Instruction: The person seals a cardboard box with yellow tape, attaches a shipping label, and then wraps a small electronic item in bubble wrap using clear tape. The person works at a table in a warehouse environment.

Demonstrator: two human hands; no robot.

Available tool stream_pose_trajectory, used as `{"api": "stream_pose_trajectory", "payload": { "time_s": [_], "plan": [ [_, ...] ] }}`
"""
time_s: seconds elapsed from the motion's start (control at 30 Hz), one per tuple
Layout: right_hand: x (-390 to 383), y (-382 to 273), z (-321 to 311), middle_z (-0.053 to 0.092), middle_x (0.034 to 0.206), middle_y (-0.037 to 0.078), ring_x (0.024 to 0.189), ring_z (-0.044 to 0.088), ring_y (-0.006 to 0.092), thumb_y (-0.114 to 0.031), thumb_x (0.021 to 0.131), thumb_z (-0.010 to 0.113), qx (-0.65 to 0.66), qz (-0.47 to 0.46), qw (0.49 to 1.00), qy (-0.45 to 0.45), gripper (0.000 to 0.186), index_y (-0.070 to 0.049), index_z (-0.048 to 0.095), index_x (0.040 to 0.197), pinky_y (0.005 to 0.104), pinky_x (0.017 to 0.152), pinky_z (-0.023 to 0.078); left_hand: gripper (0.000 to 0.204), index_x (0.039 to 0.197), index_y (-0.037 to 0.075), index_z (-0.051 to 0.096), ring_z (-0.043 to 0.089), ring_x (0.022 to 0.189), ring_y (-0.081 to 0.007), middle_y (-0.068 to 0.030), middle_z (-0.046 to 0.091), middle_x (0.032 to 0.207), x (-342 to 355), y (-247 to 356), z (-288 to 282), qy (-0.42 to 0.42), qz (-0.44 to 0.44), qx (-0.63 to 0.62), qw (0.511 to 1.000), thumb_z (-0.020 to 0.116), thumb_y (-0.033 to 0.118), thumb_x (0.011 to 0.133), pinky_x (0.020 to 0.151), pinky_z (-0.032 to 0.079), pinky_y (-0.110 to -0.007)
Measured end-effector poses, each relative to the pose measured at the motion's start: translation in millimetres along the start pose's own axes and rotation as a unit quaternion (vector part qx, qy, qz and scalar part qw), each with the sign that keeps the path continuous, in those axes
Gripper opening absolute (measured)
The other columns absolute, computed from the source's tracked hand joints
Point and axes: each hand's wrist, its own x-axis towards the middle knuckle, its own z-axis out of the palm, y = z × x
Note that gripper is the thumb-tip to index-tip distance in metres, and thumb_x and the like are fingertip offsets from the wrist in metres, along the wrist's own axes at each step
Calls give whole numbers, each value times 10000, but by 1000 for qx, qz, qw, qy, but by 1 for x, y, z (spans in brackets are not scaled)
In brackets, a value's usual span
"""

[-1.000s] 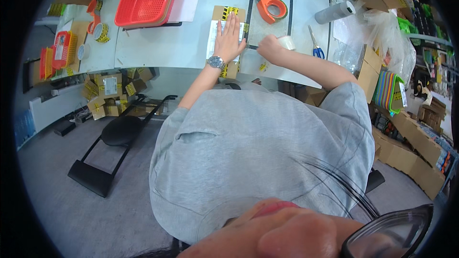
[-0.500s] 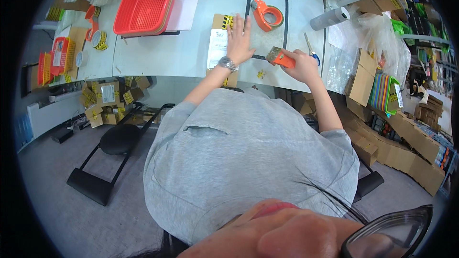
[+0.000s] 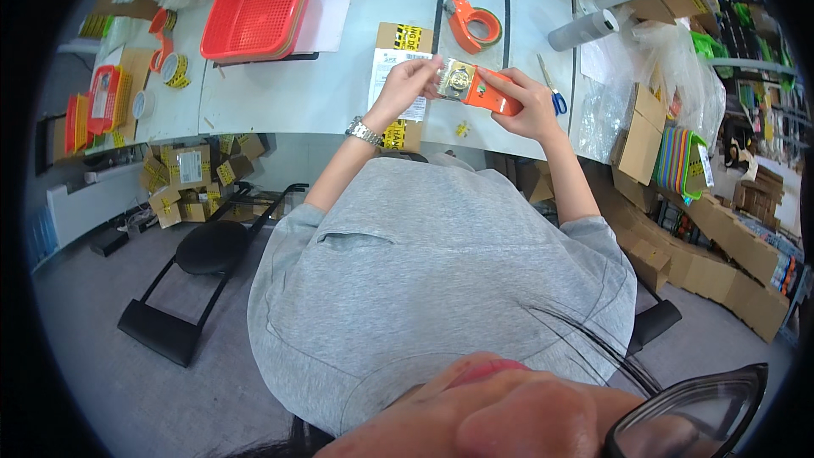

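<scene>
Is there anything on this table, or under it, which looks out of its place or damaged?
A small yellow scrap lies loose near the table's front edge, right of the labelled parcel; it looks like stray waste. Under the table's left part, cardboard boxes are heaped at uneven angles. No spill shows.

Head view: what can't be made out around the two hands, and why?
All in the head view:
Part of the held orange tape dispenser: covered by the right hand.
Whether the left hand pinches the tape's end: too small to tell.
Part of the white label: behind the left hand; its print is too small.
The carton's underside: faces down.
</scene>
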Motion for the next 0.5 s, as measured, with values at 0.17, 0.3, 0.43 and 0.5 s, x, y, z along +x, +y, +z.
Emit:
{"api": "stream_pose_trajectory", "payload": {
  "time_s": [0.17,0.3,0.43,0.5],
  "plan": [
    [12,-1,9,681,1061,14,785,679,231,-128,623,784,13,-20,1000,-2,774,-319,621,1355,340,656,561,204,974,2,630,586,587,-65,-19,645,693,2,-16,-3,83,124,76,986,609,202,1008,520,454,-251],
    [22,0,15,679,1077,10,800,679,237,-123,624,782,29,-13,999,-13,793,-332,606,1369,347,671,562,176,943,14,628,544,563,-35,-13,668,740,6,-20,-9,145,176,201,953,602,176,1008,519,435,-238],
    [27,11,3,672,1092,9,821,678,247,-125,634,775,52,-13,998,-39,793,-338,595,1376,361,702,564,184,924,24,641,506,571,-30,12,651,688,12,-6,-39,97,190,163,963,643,198,986,520,397,-218],
    [25,22,-10,667,1092,11,836,678,253,-142,641,776,31,16,999,-42,783,-344,592,1375,368,715,565,206,912,26,639,497,589,-27,28,615,658,14,4,-76,197,230,151,941,649,219,983,525,388,-220]
  ]
}}
